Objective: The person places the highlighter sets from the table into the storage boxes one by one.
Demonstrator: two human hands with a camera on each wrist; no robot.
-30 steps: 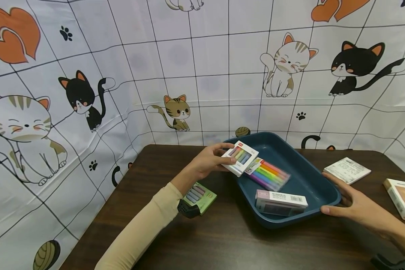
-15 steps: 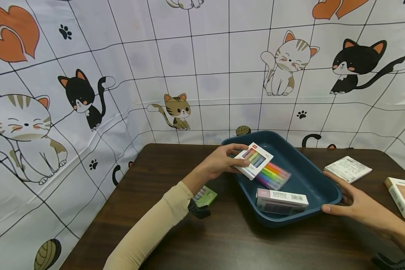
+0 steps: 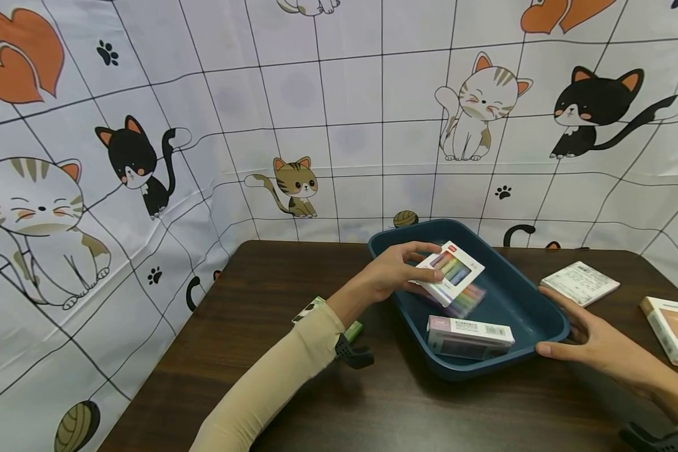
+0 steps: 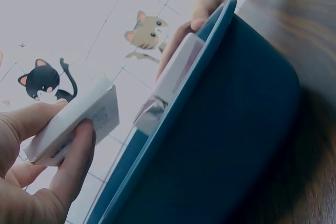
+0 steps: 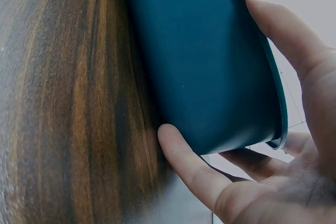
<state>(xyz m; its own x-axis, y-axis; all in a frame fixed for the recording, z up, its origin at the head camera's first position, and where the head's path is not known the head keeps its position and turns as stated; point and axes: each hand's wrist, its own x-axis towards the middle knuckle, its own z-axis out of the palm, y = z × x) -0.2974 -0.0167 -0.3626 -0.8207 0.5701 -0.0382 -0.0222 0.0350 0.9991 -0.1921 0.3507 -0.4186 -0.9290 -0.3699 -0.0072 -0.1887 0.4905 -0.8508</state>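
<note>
My left hand [image 3: 420,269] grips a white box of coloured markers [image 3: 453,272] and holds it just above the inside of a dark blue tray [image 3: 533,301]. A clear pack of rainbow pens [image 3: 470,299] lies in the tray, partly covered by that box. A pink and white box [image 3: 470,335] lies along the tray's near wall. My right hand [image 3: 570,336] rests with straight fingers against the tray's near right corner. In the right wrist view its thumb [image 5: 197,174] touches the tray wall [image 5: 210,66] low down, and a finger [image 5: 283,30] lies along the rim.
A green box [image 3: 355,328] lies on the dark wooden table [image 3: 271,276], mostly hidden behind my left forearm. A white packet [image 3: 579,282] and a tan box [image 3: 675,329] lie to the right of the tray. A cat-print cloth hangs behind and on the left.
My left hand has carried the marker box rightward from the tray's left rim to over the rainbow pens. My right hand has stayed against the tray's corner.
</note>
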